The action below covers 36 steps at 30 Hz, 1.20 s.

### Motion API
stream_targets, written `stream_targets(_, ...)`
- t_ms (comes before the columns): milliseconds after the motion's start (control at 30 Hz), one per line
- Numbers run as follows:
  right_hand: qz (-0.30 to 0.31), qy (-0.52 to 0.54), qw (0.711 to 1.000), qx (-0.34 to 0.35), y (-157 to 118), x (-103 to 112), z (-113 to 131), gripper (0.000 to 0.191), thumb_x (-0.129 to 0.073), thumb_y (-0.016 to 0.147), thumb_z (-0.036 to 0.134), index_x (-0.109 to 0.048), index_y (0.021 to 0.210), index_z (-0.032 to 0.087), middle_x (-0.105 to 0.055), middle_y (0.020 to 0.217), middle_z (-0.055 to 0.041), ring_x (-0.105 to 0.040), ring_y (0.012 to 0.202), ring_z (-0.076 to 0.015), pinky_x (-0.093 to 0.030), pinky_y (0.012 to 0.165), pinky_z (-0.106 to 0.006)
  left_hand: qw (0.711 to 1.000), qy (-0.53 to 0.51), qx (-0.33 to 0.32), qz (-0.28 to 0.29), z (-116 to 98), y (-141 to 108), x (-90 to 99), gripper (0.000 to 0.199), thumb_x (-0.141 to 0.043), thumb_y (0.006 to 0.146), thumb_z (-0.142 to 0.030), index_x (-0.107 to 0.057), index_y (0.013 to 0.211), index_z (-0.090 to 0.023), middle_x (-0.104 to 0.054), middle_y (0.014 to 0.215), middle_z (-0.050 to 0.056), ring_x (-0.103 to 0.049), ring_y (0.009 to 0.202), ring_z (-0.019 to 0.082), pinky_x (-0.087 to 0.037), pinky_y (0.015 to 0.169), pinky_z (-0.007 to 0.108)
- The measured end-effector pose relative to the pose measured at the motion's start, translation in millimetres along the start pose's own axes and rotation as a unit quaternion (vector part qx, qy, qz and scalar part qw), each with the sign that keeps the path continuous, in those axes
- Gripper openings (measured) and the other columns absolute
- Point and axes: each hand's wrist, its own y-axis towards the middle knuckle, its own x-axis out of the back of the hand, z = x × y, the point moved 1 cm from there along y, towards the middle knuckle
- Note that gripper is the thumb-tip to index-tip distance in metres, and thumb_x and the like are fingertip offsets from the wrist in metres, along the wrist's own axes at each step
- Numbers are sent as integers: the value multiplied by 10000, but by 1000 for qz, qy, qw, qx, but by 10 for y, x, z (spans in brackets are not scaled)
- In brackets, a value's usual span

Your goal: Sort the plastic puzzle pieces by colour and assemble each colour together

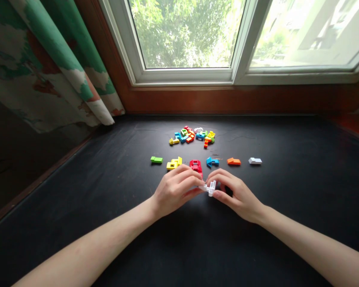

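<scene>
Forward reach of the left hand (175, 190) and right hand (237, 195) is obstructed by the red brick (196, 165), just beyond the left fingers (188, 175), and by the brick row beside it. The white brick assembly (210, 188) fills the gap between the hands. Lateral passage exists across the black tabletop (290, 199), right of the white loose brick (255, 161) or left of the green brick (156, 160). The loose brick pile (191, 135) obstructs the far side.

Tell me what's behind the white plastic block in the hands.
The red block stands behind the white plastic block, with the coloured heap farther back. The fingers hide part of the white block.
</scene>
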Motion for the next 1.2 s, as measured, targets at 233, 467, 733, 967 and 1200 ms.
stream_targets(233,-1,-7,1000,-6,7,1,9,229,-526,981,412,-615,971,201,-614,1034,-86,-587,849,-191,-479,660,-284,1000,-3,2,1,14,-5,-3,59,-670,905,-199,-628,940,-179,-728,899,48,-626,827,163,-539,791,286)
stream_targets(467,-8,-12,1000,-10,-5,-3,1,146,-533,972,326,-592,1021,201,-585,1075,-93,-593,884,-197,-498,673,-288,1000,-6,27,13,36,-13,-20,95,-675,901,-212,-610,959,-173,-723,910,47,-635,847,170,-532,812,291)
stream_targets(733,-24,-27,999,-2,-17,-12,-7,149,-548,965,288,-582,1089,212,-585,1055,-78,-574,778,-161,-513,663,-278,998,-20,58,31,65,-26,-13,110,-620,932,-267,-619,978,-168,-720,911,68,-625,851,197,-535,786,312)
stream_targets(967,-32,-31,999,3,-19,-11,-1,160,-558,957,266,-583,1107,216,-581,1045,-72,-578,763,-153,-523,659,-272,997,-26,69,33,67,-30,-8,131,-605,937,-288,-627,981,-167,-722,908,76,-625,857,203,-535,780,315)
stream_targets(1200,-30,-19,999,8,-26,-37,-18,193,-576,926,189,-583,1117,217,-575,1053,-75,-569,758,-154,-515,622,-272,996,-32,75,31,64,-26,-17,109,-609,939,-270,-622,957,-163,-718,897,69,-624,844,198,-529,782,311)
